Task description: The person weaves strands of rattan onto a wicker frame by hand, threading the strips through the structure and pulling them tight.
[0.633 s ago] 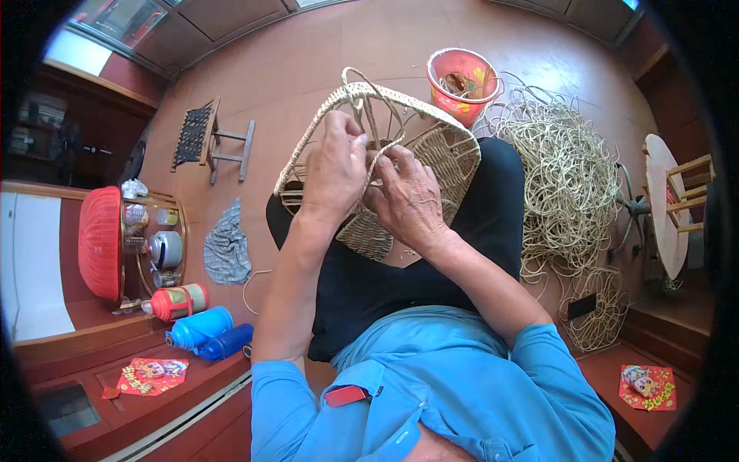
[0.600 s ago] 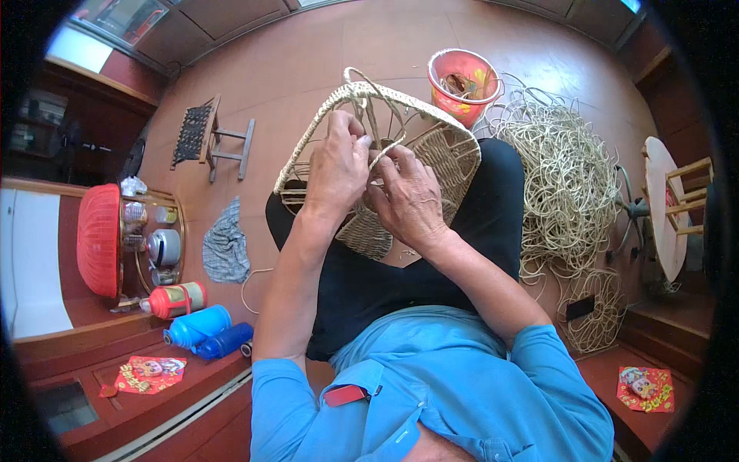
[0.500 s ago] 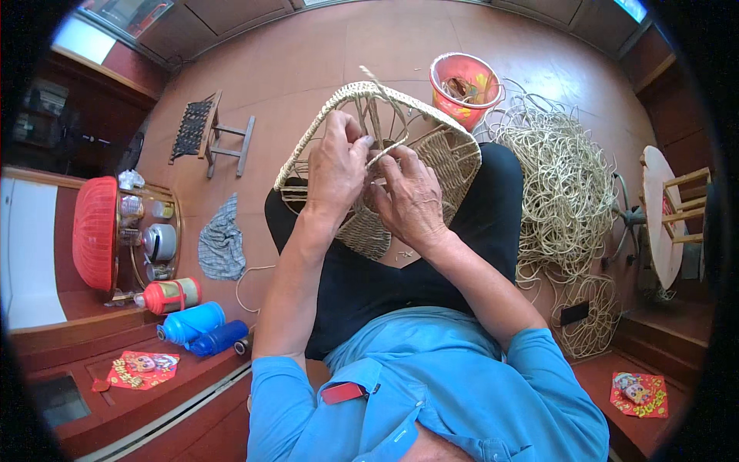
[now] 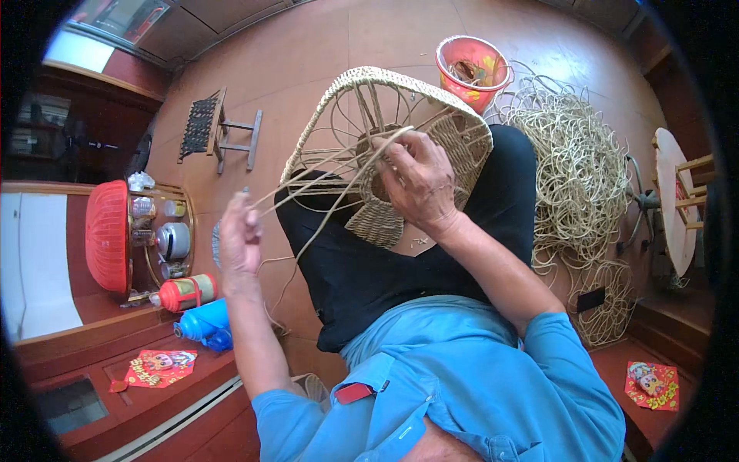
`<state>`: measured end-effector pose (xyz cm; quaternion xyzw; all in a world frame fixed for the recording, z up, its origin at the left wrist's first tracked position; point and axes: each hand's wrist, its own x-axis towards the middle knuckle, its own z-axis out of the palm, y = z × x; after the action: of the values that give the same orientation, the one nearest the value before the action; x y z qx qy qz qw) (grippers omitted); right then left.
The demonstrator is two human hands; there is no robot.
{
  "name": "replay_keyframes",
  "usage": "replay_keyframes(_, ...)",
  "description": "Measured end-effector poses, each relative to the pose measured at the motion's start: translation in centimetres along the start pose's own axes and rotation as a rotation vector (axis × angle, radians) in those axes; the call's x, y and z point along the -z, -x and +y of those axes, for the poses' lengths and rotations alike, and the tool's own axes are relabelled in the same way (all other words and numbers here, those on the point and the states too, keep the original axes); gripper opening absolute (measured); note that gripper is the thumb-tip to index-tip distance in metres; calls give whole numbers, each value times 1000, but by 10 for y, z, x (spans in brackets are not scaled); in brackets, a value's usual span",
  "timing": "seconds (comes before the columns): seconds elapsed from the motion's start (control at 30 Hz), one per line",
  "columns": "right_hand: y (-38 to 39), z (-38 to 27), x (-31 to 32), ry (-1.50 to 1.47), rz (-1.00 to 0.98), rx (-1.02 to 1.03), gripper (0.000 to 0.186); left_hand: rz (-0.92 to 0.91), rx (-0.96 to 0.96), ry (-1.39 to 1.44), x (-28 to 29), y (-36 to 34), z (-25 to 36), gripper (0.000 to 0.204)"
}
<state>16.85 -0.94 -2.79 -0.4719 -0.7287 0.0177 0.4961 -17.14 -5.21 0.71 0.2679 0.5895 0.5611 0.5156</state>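
Note:
A half-woven rattan basket (image 4: 431,115) rests on my lap, its open frame of spokes turned toward me. My right hand (image 4: 416,181) presses on the woven centre of the basket and pinches the strands there. My left hand (image 4: 239,239) is pulled out to the left, closed on the ends of several long rattan strands (image 4: 323,185) that run taut from it to the basket. I sit on the floor in black trousers and a blue shirt.
A big loose heap of rattan (image 4: 577,169) lies on the floor to my right, with a red bucket (image 4: 471,71) beyond the basket. A small stool (image 4: 219,131) stands at the upper left. A red basket (image 4: 108,235), kettle, red flask (image 4: 185,292) and blue bottle (image 4: 204,323) sit at the left.
My left hand has left the basket and drawn a bundle of strands out to the left. The basket has tipped up, showing its open frame. My right hand stays on the weave.

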Motion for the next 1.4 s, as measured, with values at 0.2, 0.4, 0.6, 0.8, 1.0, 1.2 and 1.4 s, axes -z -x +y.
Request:
replay_keyframes(0.2,-5,-1,-9,-7,-16,3,17,257,18,11,160,-19,86,26)
replay_keyframes(0.4,-6,-4,-18,5,-16,-13,12,707,7,30,329,-35,142,34)
replay_keyframes(0.6,-12,-8,-25,-2,-39,-62,8,541,-556,-1363,227,-39,119,43)
replay_keyframes(0.8,-6,-7,-30,-14,-71,-58,10,-107,-1012,-1262,-90,9,8,17)
replay_keyframes(1.0,-16,-8,-27,12,-61,-79,13,-101,-1106,-1320,-171,10,8,10)
replay_keyframes(1.2,-14,-8,-27,-23,-10,-41,11,147,-1140,-1584,-3,-8,33,13)
replay_keyframes(1.4,-13,-6,-31,-63,8,-20,10,984,-448,-2106,280,12,113,22)
